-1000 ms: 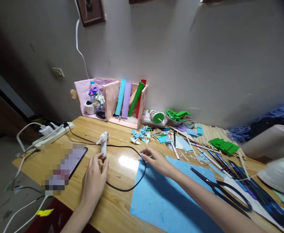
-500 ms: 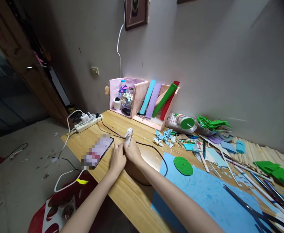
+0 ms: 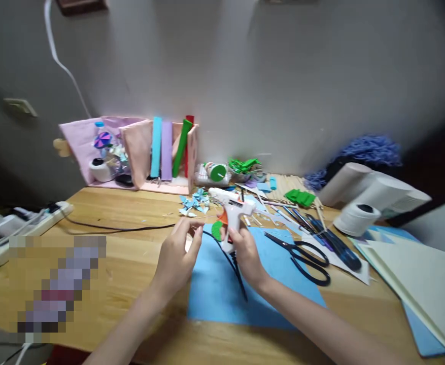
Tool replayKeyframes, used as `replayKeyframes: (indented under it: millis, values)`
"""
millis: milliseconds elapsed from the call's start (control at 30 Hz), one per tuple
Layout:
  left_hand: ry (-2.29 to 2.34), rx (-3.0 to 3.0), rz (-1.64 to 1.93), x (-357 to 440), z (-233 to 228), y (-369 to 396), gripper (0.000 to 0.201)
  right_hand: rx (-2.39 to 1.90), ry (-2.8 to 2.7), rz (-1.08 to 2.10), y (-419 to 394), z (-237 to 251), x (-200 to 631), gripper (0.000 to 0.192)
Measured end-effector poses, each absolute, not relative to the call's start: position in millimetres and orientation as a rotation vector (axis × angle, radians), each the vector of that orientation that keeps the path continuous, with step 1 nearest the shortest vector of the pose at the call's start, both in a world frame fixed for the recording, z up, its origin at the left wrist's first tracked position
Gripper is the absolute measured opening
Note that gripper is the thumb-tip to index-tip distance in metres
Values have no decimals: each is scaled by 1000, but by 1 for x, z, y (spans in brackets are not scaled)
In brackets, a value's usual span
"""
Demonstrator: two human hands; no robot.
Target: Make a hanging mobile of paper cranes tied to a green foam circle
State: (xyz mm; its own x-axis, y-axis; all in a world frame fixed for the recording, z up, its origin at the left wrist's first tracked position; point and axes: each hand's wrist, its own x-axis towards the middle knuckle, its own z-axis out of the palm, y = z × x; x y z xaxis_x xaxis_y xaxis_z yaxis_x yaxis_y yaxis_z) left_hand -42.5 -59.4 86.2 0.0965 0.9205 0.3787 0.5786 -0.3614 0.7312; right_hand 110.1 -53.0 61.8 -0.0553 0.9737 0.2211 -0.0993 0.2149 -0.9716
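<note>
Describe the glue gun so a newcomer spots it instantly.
On the wooden desk, find the blue sheet at centre. Above its top edge, the right hand grips the glue gun: white body, orange trigger, black cord trailing left, unlike the black scissors lying beside it.

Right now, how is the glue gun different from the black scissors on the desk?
The glue gun is white with an orange trigger and is held upright off the desk in the right hand; the scissors are black and lie flat, with no hand on them. A black cord runs from the glue gun across the blue sheet; the scissors have none. Both are over or at the blue sheet.
</note>
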Motion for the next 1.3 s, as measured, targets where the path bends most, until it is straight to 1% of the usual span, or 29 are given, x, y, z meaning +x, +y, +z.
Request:
replayKeyframes:
  millis: [133,267,433,533,667,767,933,1100,1300]
  values:
    - [1473,2149,995,10,73,11,21,-1074,-1144,1025,-62,52,169,31]
    - [1682,2128,895,55,50,76,22,-1142,-1166,1018,-64,36,198,33]
    - [1668,2063,903,76,30,109,11,-1177,-1203,1040,-64,27,211,33]
    - [1636,2010,983,71,33,100,14,-1199,-1206,1050,-66,27,212,34]
    - [1611,1920,1150,47,46,61,24,-1213,-1310,1074,-74,26,210,35]
    - [1573,1771,1364,22,52,22,24,-1151,-1445,1072,-84,24,204,32]
    - [1617,1656,1448,-7,49,-23,18,-1021,-1747,1048,-100,25,194,22]
    - [1648,1584,1546,-12,42,-37,15,-975,-1835,972,-104,30,184,12]
    - [1587,1581,1570,-6,39,-39,13,-991,-1826,955,-102,26,181,11]
